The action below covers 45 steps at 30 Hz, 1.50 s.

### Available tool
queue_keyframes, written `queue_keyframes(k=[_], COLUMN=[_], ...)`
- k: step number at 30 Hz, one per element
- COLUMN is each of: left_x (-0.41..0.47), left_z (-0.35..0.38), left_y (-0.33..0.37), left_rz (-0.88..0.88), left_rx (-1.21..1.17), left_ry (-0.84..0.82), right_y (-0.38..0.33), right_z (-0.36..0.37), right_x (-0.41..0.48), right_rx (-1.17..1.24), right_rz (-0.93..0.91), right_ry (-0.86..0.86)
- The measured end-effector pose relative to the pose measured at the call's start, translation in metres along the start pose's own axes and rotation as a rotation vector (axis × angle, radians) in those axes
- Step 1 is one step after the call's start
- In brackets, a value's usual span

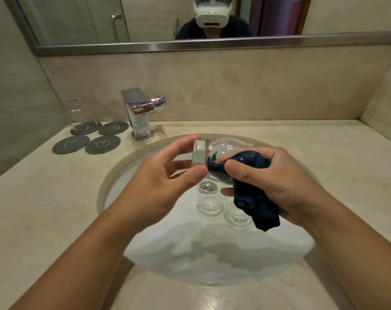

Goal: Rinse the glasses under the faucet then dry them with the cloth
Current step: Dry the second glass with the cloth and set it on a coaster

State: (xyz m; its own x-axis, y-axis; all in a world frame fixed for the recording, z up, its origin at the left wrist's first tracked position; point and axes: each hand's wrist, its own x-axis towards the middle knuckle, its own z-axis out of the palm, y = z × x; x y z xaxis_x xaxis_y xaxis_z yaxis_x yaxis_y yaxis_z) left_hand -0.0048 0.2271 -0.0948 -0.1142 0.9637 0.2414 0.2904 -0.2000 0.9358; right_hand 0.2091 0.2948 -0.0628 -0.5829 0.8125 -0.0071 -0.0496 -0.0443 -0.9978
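Note:
Over the sink, my left hand (167,175) grips the thick base of a clear glass (214,153) that lies on its side. My right hand (277,182) holds a dark blue cloth (255,202), part of it stuffed into the glass's mouth, the rest hanging below my palm. Two more clear glasses (210,203) (239,217) stand in the white basin (145,231) under my hands, close to the drain. Another glass (78,113) stands on a coaster at the back left. The chrome faucet (140,113) is off; no water runs.
Several round grey coasters (102,144) lie on the beige counter (44,209) left of the faucet. A mirror (190,19) hangs above the backsplash. Walls close in at the left and right.

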Motion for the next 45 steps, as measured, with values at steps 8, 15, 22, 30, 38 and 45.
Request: queue_keyframes(k=[8, 15, 22, 30, 38, 45], left_x=[-0.001, 0.000, -0.002, 0.001, 0.000, 0.000], left_z=[0.005, 0.006, 0.004, 0.017, 0.009, 0.010], left_y=[0.002, 0.005, 0.006, 0.000, 0.001, 0.004], left_rz=[-0.076, -0.016, -0.078, -0.259, -0.127, -0.180], left_rx=[-0.132, -0.034, -0.097, -0.363, -0.229, -0.316], left_ry=[-0.020, 0.041, 0.020, 0.013, -0.053, -0.042], right_y=[0.001, 0.003, 0.004, 0.009, 0.012, 0.005], right_z=[0.000, 0.000, 0.002, 0.009, 0.010, 0.010], right_x=[0.000, 0.000, 0.001, 0.003, 0.004, 0.001], right_rx=[-0.065, -0.066, -0.021, 0.080, 0.132, -0.023], right_rz=[-0.042, -0.026, -0.006, -0.088, 0.029, -0.093], right_ry=[0.031, -0.007, 0.027, 0.069, 0.006, 0.069])
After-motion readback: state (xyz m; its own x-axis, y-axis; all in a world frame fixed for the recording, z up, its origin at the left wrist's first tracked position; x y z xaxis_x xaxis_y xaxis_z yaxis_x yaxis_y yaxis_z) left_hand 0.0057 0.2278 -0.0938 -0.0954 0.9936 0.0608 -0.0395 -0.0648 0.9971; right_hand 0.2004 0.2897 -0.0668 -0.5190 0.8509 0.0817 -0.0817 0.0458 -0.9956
